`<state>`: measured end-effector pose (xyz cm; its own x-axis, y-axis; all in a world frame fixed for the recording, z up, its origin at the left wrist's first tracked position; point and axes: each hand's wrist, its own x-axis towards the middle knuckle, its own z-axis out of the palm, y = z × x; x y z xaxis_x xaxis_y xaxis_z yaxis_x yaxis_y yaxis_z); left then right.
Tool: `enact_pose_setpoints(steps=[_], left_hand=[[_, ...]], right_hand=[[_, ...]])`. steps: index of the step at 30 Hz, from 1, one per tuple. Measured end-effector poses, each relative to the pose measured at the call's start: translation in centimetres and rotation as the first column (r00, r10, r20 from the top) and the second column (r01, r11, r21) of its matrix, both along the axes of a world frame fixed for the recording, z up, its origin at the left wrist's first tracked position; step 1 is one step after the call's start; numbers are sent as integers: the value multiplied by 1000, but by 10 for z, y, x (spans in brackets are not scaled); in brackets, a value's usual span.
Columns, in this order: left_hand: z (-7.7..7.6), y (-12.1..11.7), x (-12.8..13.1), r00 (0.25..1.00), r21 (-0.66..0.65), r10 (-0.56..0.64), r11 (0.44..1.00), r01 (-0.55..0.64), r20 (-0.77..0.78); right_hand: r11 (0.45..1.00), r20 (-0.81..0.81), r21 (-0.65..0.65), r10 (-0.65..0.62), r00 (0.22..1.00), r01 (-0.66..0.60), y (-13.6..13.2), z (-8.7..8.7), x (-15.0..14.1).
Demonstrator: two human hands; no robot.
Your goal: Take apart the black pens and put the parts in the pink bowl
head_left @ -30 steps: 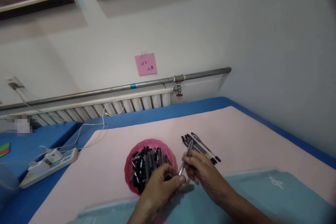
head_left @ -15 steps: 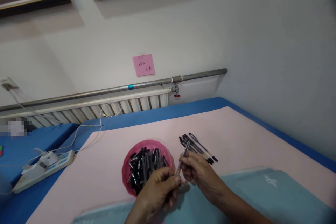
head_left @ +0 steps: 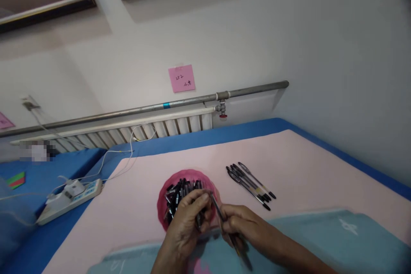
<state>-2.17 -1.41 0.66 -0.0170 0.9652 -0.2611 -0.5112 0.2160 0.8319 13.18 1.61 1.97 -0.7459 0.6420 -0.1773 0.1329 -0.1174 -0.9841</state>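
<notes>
My right hand [head_left: 245, 227] is closed around a slim pen [head_left: 216, 206], which slants from my left fingertips down toward the lower right; its lower end is blurred. My left hand [head_left: 189, 224] is closed in front of the bowl, its thumb and index finger by the pen's upper end. A small black pen part [head_left: 198, 221] shows between its curled fingers, mostly hidden. Behind it, a pink scalloped bowl [head_left: 160, 212] holds many black and clear pen parts [head_left: 175, 195]. Several black-ended clear pens [head_left: 248, 182] lie side by side to the right of the bowl.
A pink sheet [head_left: 128, 205] covers the blue table [head_left: 244, 130]; teal cloth [head_left: 314, 235] lies along the near side. At left is a white power strip [head_left: 86, 192] with plugs and cables. A radiator [head_left: 183, 125] and pipe [head_left: 192, 101] run along the wall.
The pen in my right hand has swung from pointing up and right to slanting down and right. Another pen now lies on the pile at right. The view has shifted slightly left.
</notes>
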Motion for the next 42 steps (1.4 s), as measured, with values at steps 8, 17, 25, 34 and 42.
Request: enact_pose_setpoints(steps=[8,17,25,34,42], left_hand=[[3,10,-39,888,81,459,886,-456,-20],[-10,15,-67,708,90,387,903,-419,-591],[-19,29,-70,504,168,377,896,-410,-777],[-24,22,-76,428,145,287,931,-335,-857],[-15,12,-73,377,155,264,943,-294,-888]], right_hand=[[980,186,100,148,971,-169,1,4,3],[911,218,358,-294,931,203,16,-10,-15],[787,228,596,-355,907,159,30,-20,-48],[563,435,827,-647,626,8,50,-21,30],[593,632,768,-635,445,-243,47,-26,38]])
